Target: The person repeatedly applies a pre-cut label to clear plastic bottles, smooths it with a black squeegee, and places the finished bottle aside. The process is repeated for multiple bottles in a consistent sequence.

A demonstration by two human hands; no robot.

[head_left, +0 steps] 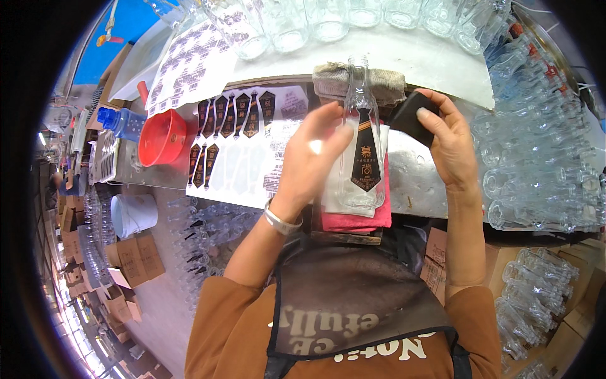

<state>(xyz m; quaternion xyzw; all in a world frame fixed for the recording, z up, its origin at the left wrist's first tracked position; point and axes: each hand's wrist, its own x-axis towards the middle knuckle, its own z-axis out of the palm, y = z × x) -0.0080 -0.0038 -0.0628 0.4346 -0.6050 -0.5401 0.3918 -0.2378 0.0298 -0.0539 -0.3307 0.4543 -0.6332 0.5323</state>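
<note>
Right now, the left hand (315, 148) is by the left side of a clear glass bottle (348, 165), its fingers bent and its thumb end against the glass. It is a bit blurry, so I can't tell if it grips. The right hand (451, 139) pinches a flat black piece (411, 119) with straight edges between thumb and fingers, just right of the bottle.

The bottle is smooth and shiny, with a thin neck pointing away from the person and a wide bottom. A long, pointy black label (366, 155) with gold marks is on its front. Under it are a soft white cloth (333, 203) and a pink cloth (356, 223). A bumpy beige cloth roll (388, 83) is by the neck.

To the left is a flat, shiny sheet (271, 169) with dark pointy labels and pale label shapes. Past it sit a round red plastic bowl (163, 139) and a blue-capped bottle (126, 123).

A patch of shiny metal table (413, 170) gives the right hand room, up to the piled glass bottles (543, 139). The near table edge runs just past the pink cloth. More bottles (328, 26) line the far side.
</note>
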